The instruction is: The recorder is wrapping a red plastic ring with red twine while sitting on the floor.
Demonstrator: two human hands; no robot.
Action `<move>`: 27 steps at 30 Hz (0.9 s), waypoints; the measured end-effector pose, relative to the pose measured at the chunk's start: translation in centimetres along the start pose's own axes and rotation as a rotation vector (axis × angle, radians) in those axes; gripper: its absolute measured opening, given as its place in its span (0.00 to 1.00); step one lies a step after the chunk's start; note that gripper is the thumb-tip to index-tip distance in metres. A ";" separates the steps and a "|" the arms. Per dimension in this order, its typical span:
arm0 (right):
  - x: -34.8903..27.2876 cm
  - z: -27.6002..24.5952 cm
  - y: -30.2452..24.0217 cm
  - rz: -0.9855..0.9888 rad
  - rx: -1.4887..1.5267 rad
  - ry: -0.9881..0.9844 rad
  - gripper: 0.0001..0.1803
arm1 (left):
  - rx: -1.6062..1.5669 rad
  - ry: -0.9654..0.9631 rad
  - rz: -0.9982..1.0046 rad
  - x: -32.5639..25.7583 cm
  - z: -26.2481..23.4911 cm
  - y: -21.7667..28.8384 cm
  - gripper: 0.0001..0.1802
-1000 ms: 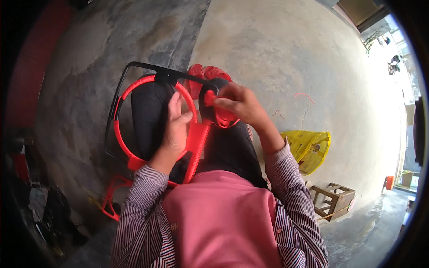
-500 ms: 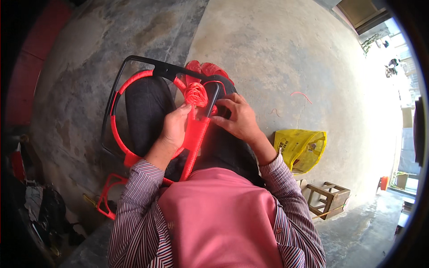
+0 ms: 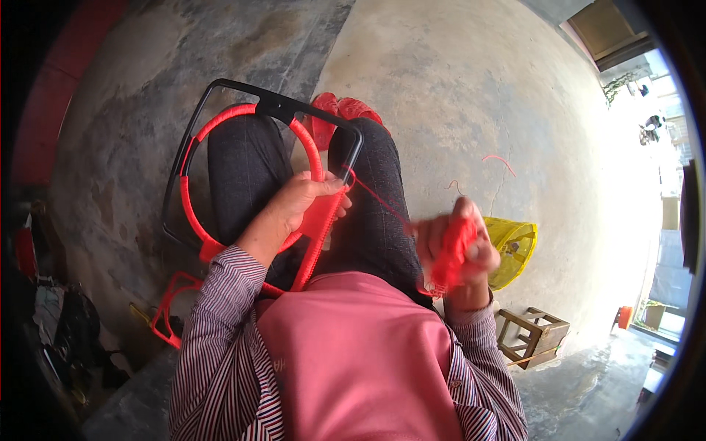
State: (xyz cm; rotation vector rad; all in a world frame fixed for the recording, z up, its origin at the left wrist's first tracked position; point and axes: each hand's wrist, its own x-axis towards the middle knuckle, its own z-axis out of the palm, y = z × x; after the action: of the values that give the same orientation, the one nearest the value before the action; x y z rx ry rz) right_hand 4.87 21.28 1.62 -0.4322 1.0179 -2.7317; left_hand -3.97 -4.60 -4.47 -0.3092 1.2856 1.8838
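With my left hand (image 3: 305, 206) clenched on the red hoop (image 3: 220, 125) and my right hand (image 3: 460, 246) gripping the cord bundle (image 3: 448, 257), I judge overpulling could snap the taut cord (image 3: 379, 202).

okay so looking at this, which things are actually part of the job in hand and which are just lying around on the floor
In use: black frame across the lap, its red-wrapped ring, left hand gripping the wrapped edge, right hand clutching a bundle of red cord, taut strand between them.

Lying about: yellow bag, wooden stool, loose red cord scrap, small red frame.

Concrete floor (image 3: 456, 81): yellow bag (image 3: 515, 246), wooden stool (image 3: 531, 334), red cord scraps (image 3: 500, 162) lying on it.
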 end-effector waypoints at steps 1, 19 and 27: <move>-1.0 1.3 -0.7 0.037 0.091 -0.008 0.17 | 0.001 -0.018 0.018 0.3 0.0 -0.1 0.10; -4.6 0.0 -3.6 0.078 -0.812 0.387 0.27 | -0.076 -0.007 0.033 0.1 -0.7 0.8 0.07; 5.9 -0.3 5.3 0.277 -1.139 0.138 0.35 | -0.170 -0.153 0.022 -1.9 1.4 0.2 0.06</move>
State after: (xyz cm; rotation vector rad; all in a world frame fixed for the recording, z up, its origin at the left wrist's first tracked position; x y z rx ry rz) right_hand -0.35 15.83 -0.92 -0.2020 2.3829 -1.7105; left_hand -2.62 -4.37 -2.59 -0.2344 1.0341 1.9984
